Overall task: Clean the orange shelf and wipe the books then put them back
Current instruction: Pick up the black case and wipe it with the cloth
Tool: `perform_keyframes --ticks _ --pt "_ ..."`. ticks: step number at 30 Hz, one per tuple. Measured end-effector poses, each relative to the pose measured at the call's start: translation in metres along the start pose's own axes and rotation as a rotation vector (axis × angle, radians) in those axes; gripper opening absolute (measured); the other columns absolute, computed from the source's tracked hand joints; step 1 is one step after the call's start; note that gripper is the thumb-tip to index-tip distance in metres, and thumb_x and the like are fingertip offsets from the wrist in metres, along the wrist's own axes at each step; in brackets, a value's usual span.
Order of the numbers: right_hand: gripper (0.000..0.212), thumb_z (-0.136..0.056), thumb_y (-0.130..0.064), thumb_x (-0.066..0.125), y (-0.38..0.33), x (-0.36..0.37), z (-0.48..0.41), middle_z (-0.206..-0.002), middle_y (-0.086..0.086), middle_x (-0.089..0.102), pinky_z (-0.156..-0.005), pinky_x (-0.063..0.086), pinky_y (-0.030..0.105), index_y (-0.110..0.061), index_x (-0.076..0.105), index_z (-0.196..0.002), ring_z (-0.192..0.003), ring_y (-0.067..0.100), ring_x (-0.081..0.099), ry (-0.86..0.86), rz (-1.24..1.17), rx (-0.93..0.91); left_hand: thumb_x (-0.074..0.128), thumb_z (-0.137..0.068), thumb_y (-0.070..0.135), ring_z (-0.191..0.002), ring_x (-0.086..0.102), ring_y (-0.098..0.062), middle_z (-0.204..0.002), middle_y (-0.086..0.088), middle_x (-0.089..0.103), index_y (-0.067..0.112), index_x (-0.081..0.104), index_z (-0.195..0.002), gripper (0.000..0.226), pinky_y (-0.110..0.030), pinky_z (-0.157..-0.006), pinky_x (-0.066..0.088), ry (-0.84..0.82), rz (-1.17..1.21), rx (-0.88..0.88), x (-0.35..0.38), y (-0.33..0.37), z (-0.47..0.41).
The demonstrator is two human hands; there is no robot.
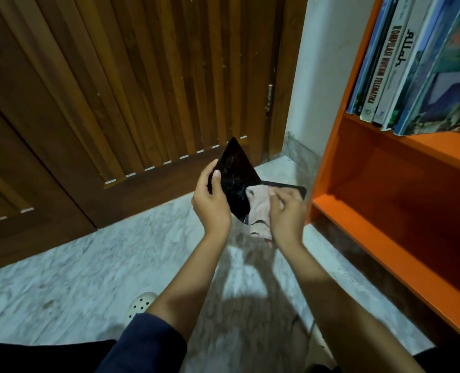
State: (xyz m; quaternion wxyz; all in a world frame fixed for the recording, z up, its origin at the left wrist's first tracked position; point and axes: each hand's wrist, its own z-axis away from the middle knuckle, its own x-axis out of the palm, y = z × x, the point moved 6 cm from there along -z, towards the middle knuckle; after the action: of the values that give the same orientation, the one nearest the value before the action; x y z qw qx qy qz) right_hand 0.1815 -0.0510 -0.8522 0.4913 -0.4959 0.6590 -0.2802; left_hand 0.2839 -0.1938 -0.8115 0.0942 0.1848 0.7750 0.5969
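Note:
My left hand (211, 201) grips a black book (235, 175) by its left edge and holds it tilted above the floor. My right hand (286, 214) presses a pink cloth (258, 208) against the book's lower right part. Under the hands, another dark book (300, 190) lies on the floor beside the shelf. The orange shelf (368, 224) stands at the right; its lower compartment is bare. Several books (412, 63) stand leaning on the upper board.
A brown slatted wooden door (142, 90) fills the back and left. The floor (88, 278) is pale marble. A cream clog shoe (140, 305) shows near my left arm. A white wall (323, 76) runs between door and shelf.

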Motion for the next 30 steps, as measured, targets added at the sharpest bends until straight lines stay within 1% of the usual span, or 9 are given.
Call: perform_keyframes --ticks 2,3,6,9,12,15,18,25,30 --pt "0.021 -0.093 -0.009 0.054 0.000 0.011 0.007 -0.108 0.014 0.060 -0.086 0.040 0.024 -0.003 0.070 -0.106 -0.098 0.025 0.056 0.015 -0.001 0.034 0.051 -0.097 0.018 -0.099 0.055 0.015 -0.106 0.019 0.061 0.020 0.064 -0.114 0.021 -0.008 -0.086 0.044 -0.001 0.067 -0.002 0.003 0.005 0.005" --pt "0.022 -0.093 -0.009 0.053 -0.001 0.014 0.008 -0.111 0.012 0.060 -0.088 0.040 0.021 -0.004 0.069 -0.107 -0.100 0.024 0.057 0.024 -0.022 0.055 0.051 -0.097 0.017 -0.100 0.055 0.014 -0.106 0.019 0.062 0.020 0.064 -0.114 0.021 -0.009 -0.088 0.044 -0.007 0.095 -0.010 0.003 0.007 0.007" --pt "0.024 -0.094 -0.005 0.051 -0.003 0.019 0.006 -0.120 0.011 0.059 -0.088 0.030 0.004 -0.002 0.066 -0.112 -0.109 0.021 0.057 0.028 -0.065 0.105 0.053 -0.096 0.020 -0.109 0.058 0.000 -0.112 0.016 0.064 0.026 0.065 -0.111 0.020 -0.030 -0.097 0.048 -0.025 0.176 -0.092 0.003 0.002 0.010" --pt "0.027 -0.094 0.000 0.048 -0.004 0.021 0.001 -0.129 0.014 0.057 -0.090 0.023 -0.001 -0.002 0.064 -0.116 -0.119 0.022 0.053 0.033 -0.064 0.113 0.055 -0.095 0.024 -0.114 0.059 -0.011 -0.116 0.013 0.065 0.039 0.066 -0.102 0.019 -0.045 -0.098 0.049 -0.045 0.237 -0.193 0.003 -0.004 0.010" --pt "0.030 -0.096 -0.004 0.043 -0.002 0.016 -0.007 -0.135 0.012 0.053 -0.092 0.022 0.002 -0.004 0.061 -0.121 -0.126 0.021 0.047 0.042 -0.118 0.139 0.056 -0.094 0.023 -0.113 0.060 -0.015 -0.118 0.004 0.065 0.039 0.066 -0.099 0.020 -0.045 -0.095 0.051 -0.089 0.307 -0.257 0.006 -0.002 0.013" --pt "0.034 -0.099 -0.012 0.039 -0.003 0.012 -0.014 -0.144 0.006 0.043 -0.092 0.020 0.002 -0.010 0.054 -0.130 -0.132 0.016 0.039 0.037 -0.184 0.170 0.055 -0.095 0.021 -0.112 0.061 -0.017 -0.123 -0.002 0.063 0.036 0.065 -0.101 0.019 -0.037 -0.088 0.055 -0.138 0.374 -0.325 0.009 -0.001 0.018" --pt "0.039 -0.100 -0.025 0.040 -0.011 0.010 -0.019 -0.150 -0.004 0.032 -0.096 0.022 0.012 -0.022 0.046 -0.138 -0.135 0.012 0.033 0.013 -0.148 0.147 0.053 -0.095 0.021 -0.111 0.062 -0.016 -0.125 -0.003 0.062 0.034 0.064 -0.104 0.019 -0.032 -0.083 0.057 -0.174 0.403 -0.341 0.014 0.003 0.019" --pt "0.044 -0.099 -0.039 0.037 -0.029 0.013 -0.026 -0.154 -0.008 0.023 -0.108 0.026 0.030 -0.035 0.034 -0.142 -0.139 0.009 0.024 -0.026 -0.238 0.039 0.055 -0.094 0.021 -0.114 0.060 -0.015 -0.121 0.000 0.064 0.025 0.064 -0.113 0.021 -0.043 -0.099 0.049 -0.353 0.350 -0.194 0.031 0.032 0.009" --pt "0.047 -0.099 -0.039 0.037 -0.043 0.021 -0.030 -0.154 -0.008 0.020 -0.107 0.026 0.021 -0.031 0.029 -0.145 -0.139 0.003 0.020 -0.079 -0.331 -0.066 0.056 -0.093 0.022 -0.114 0.060 -0.014 -0.114 0.010 0.067 0.031 0.064 -0.110 0.021 -0.045 -0.102 0.046 -0.429 0.276 -0.133 0.035 0.042 0.002"
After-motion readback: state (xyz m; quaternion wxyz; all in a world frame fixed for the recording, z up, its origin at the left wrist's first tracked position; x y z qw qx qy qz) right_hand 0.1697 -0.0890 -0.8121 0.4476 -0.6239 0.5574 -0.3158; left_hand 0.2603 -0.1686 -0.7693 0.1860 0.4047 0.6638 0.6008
